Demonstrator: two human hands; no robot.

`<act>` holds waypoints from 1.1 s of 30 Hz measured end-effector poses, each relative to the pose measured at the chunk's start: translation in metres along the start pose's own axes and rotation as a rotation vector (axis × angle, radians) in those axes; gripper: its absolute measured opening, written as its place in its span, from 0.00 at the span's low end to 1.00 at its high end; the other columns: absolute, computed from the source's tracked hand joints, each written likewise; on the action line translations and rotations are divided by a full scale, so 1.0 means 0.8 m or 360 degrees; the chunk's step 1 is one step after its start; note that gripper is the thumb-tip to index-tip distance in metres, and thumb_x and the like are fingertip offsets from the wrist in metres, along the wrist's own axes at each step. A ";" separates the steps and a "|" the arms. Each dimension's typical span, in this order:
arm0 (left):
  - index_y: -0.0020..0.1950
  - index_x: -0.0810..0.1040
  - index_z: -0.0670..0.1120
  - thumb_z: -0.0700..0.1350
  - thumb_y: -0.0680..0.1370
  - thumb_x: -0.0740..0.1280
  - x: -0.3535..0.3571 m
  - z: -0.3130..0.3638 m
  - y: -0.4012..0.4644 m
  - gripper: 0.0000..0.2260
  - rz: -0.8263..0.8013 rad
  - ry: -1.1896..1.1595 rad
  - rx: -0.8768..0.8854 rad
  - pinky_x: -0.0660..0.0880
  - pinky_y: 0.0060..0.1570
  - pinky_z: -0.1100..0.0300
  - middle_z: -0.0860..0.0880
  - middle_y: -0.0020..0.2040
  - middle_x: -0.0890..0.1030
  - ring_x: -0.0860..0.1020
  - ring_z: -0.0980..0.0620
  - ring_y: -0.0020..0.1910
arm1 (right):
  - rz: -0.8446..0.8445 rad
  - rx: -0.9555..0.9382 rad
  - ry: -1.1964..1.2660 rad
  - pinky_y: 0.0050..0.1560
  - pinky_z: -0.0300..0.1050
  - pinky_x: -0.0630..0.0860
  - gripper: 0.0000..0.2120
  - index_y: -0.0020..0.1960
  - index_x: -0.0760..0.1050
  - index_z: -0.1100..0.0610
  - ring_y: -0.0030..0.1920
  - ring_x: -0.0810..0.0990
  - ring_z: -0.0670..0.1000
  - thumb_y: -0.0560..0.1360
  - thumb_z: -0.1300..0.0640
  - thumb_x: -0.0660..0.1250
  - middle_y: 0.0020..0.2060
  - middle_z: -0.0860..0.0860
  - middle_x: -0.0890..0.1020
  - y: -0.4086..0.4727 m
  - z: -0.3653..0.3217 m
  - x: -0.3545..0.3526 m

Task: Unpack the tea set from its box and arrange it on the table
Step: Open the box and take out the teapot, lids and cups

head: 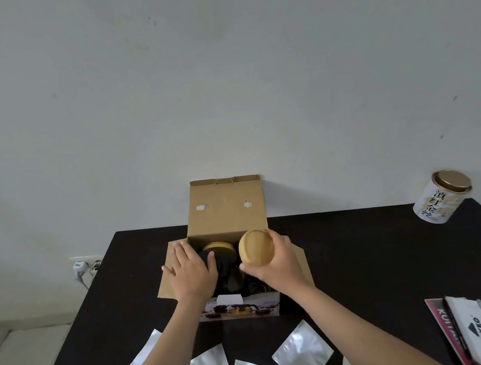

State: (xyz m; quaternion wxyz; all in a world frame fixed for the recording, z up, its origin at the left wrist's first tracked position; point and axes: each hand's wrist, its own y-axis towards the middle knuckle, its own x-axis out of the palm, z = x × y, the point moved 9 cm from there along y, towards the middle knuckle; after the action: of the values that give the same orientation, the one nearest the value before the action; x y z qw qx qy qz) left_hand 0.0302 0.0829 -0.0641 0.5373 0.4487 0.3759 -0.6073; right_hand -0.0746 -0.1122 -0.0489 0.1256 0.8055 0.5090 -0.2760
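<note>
Foil pouches (302, 348) nearest; right hand (275, 262) lifts a wooden disc (256, 248), fingers wrapped round it, while left hand (190, 269), fingers flat, steadies the box (226, 212).

Soft, even daylight; slightly soft focus throughout. Wide-angle bending tilts the white printed tin (441, 197) at the right edge; silver foil pouches (303, 351) glare.

Dark pieces inside the box (227, 212) — indistinct, partly under the left hand (190, 269).
</note>
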 end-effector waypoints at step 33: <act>0.77 0.47 0.43 0.72 0.70 0.58 0.037 0.069 -0.041 0.48 -0.0053 0.0303 -0.0065 0.48 0.72 0.41 0.43 0.78 0.48 0.45 0.42 0.77 | -0.0141 0.0343 -0.0888 0.75 0.59 0.46 0.42 0.78 0.39 0.44 0.76 0.38 0.65 0.76 0.40 0.63 0.75 0.62 0.33 0.056 0.307 -0.159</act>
State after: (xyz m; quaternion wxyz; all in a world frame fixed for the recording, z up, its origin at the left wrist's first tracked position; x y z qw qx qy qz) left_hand -0.0110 0.0266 -0.0761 0.4979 0.4870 0.4451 -0.5629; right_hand -0.1543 -0.3468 -0.1796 0.1621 0.6843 0.4573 -0.5443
